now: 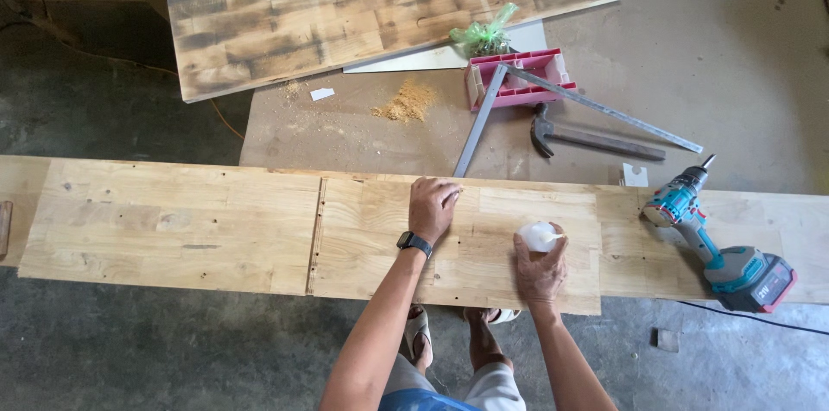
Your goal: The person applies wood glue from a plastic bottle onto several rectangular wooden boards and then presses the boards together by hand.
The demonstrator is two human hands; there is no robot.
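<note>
- Left hand [432, 206]: laid palm-down with fingers curled on the pale wooden panel [389, 238], near its far edge; a dark watch [414, 243] is worn at the wrist.
- Right hand [541, 266]: closed around a small white plastic bag [538, 236], which is held just above the panel near its near edge.
- Pale wooden panel: carried on a long plank bench [803, 212], a seam being seen left of the left hand.
- Cordless drill [717, 243], teal and grey with a red battery: laid on the bench towards its right end, well apart from the right hand.
- Steel framing square [553, 104]: placed on the grey board [734, 48] beyond the bench's far edge, one leg being rested across a red plastic tray [518, 79].
- Green plastic bag [488, 33]: set at the tray's far side.
- Hammer [587, 136]: laid just beside the tray.
- Sawdust pile [406, 102]: seen left of the tray.
- Scorched wooden panel [380, 5]: laid at the board's far left corner.
</note>
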